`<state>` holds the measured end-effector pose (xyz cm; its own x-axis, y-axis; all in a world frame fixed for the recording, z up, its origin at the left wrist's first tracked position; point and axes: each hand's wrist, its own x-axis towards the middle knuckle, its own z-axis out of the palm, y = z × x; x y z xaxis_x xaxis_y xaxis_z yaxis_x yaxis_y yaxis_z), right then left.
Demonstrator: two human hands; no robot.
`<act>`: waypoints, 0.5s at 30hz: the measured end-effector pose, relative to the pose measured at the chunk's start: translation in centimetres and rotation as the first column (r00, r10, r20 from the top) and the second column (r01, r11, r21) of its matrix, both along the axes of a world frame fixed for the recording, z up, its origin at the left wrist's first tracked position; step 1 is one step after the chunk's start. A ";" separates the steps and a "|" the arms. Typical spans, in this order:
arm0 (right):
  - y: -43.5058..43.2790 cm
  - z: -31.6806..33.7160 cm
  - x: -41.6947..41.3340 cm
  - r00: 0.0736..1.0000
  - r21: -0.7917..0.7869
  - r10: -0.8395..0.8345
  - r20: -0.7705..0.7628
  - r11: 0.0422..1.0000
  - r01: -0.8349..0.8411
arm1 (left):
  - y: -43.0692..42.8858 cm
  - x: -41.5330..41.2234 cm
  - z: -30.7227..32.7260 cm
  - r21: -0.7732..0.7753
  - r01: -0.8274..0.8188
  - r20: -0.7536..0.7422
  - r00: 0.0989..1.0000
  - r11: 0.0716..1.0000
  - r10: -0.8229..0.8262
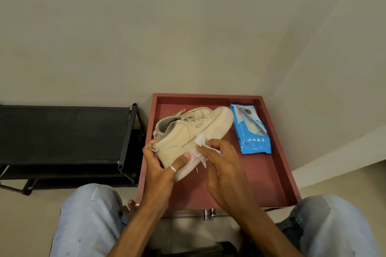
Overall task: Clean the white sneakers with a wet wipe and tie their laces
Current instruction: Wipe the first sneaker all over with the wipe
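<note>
An off-white sneaker is held tilted above the dark red tray, toe pointing to the far right, loose laces on top. My left hand grips its heel end, thumb across the side; a ring is on one finger. My right hand presses a crumpled white wet wipe against the sneaker's side near the sole. Only one sneaker is in view.
A blue wet-wipe pack lies at the tray's far right. A black shoe rack stands to the left. Pale walls close in behind and to the right. My knees in light jeans frame the tray's near edge.
</note>
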<state>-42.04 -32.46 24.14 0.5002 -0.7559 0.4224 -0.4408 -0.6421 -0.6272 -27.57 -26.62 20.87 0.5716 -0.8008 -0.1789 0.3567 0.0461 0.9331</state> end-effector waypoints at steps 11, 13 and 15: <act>-1.7 0.3 -1.6 0.994 0.107 -0.024 -0.102 0.994 0.035 | 0.3 -0.2 1.8 -0.029 0.283 -0.040 0.958 0.959 -0.284; -1.7 0.3 -1.8 0.992 0.123 0.001 -0.126 0.992 0.015 | 0.3 -0.2 2.0 -0.031 0.305 -0.003 0.952 0.952 -0.305; -1.6 0.2 -1.9 0.981 0.077 0.028 -0.193 0.997 -0.013 | 0.2 -0.2 2.2 -0.037 0.305 0.013 0.952 0.952 -0.304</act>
